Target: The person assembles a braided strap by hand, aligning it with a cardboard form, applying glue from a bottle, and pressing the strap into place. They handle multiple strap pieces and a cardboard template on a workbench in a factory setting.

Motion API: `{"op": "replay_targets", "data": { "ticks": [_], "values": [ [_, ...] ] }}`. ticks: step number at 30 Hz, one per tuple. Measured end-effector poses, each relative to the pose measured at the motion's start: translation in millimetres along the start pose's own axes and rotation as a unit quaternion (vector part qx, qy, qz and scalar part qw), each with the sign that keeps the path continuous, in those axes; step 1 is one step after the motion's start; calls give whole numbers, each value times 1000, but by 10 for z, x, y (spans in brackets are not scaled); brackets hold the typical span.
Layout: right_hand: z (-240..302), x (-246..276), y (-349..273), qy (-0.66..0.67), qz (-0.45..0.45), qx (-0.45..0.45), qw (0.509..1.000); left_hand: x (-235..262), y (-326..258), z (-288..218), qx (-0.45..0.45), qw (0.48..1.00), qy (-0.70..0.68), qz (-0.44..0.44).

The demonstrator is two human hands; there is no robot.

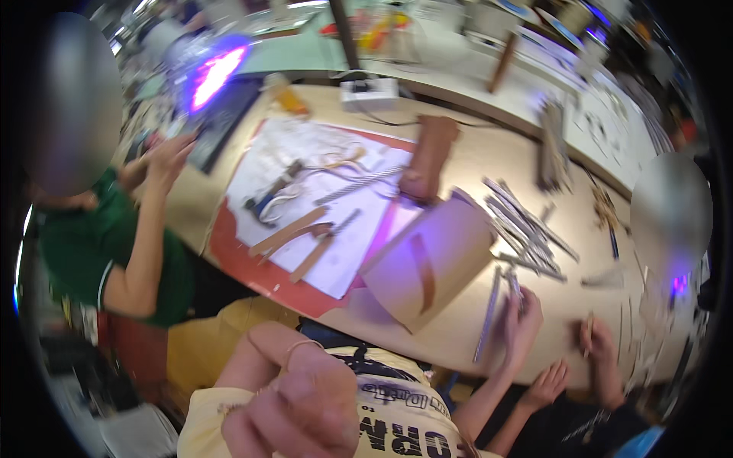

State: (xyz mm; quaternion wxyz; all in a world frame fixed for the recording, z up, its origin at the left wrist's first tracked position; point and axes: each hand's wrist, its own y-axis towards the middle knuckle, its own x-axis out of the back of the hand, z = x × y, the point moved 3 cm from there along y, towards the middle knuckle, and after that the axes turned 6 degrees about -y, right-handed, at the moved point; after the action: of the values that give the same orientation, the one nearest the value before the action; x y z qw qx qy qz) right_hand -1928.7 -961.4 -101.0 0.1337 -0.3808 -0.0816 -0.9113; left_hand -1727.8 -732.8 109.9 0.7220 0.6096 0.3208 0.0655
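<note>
My left hand [298, 404] is raised in front of my pale yellow shirt, close and blurred. Its fingers are curled, and whatever they hold, if anything, is hidden. Over the table at the right, my right hand [524, 324] is closed round a short silvery strip [515, 284]. A long grey strip [489, 313] lies just left of that hand. Several silvery strips [523, 225] are heaped beyond it. Left of the hand stands a curled sheet of brown card [435, 263] with a darker brown band [424, 267] on it.
White paper [336, 259] on a red mat [229, 244] bears wooden tongs [294, 237], a twisted grey rod [359, 185] and a dark-handled tool [275, 191]. Behind lies a brown pouch [431, 156]. A person in green [137, 244] works at left; another person's hands [595, 340] are at right.
</note>
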Motion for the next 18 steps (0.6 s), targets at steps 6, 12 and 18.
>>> {"op": "replay_targets", "data": {
  "ticks": [6,12,18],
  "values": [
    [8,25,206,-76,115,-25,990,34,103,-117,-207,974,96,6],
    [80,24,147,-85,83,-4,993,1234,373,402,98,837,537,40],
    [123,60,60,-98,-9,8,995,2264,569,1393,485,851,128,-152]
  ]
}}
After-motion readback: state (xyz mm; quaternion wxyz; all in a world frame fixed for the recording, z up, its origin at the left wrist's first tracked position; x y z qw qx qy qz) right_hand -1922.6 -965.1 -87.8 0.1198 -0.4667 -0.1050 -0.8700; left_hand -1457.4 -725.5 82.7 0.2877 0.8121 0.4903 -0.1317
